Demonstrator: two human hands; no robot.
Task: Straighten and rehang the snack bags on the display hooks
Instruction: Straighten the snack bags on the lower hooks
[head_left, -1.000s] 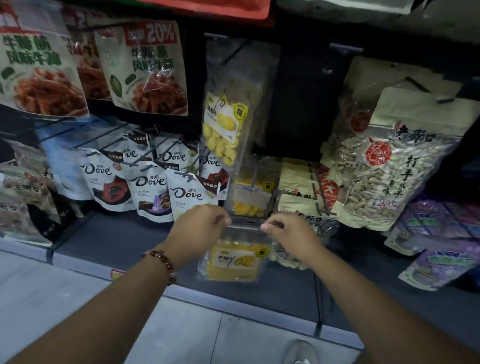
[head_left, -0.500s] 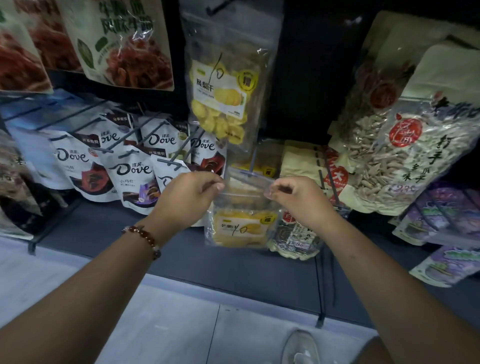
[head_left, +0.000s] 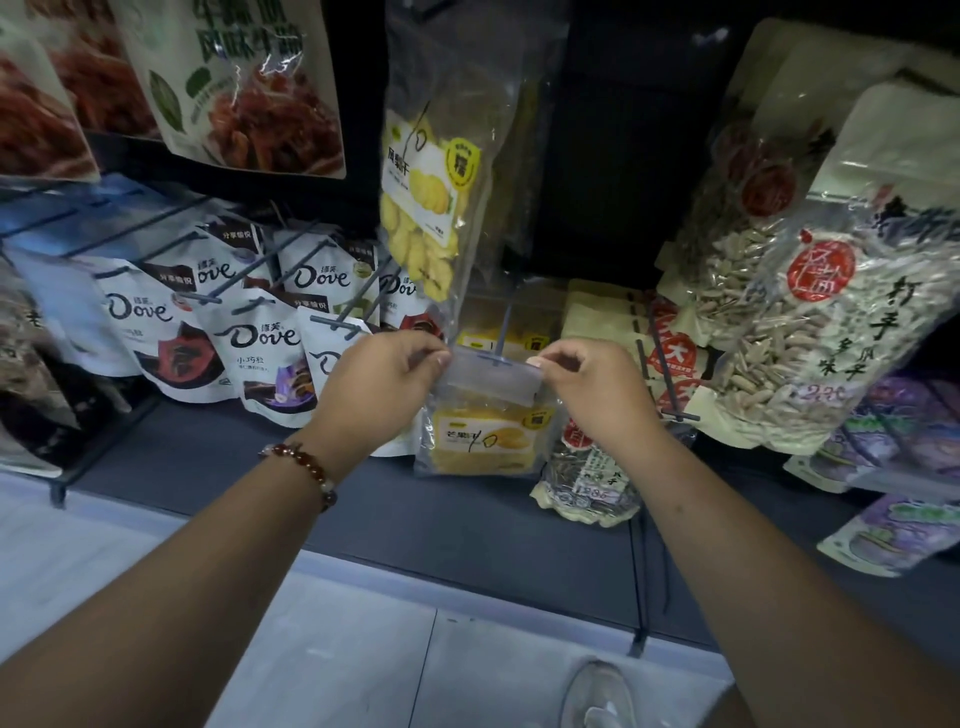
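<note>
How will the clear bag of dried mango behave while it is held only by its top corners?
Probably floppy: the mango bag is thin clear film, and it hangs limp below the left hand and right hand. Its yellow contents sit low, so it may swing. The glossy film looks somewhat slippery.

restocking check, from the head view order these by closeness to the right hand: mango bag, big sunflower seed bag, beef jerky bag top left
1. mango bag: pinched by the right hand at its top corner.
2. big sunflower seed bag: hanging to the right.
3. beef jerky bag: up at far left.

dark shelf, seed packet and purple packets on it
</note>
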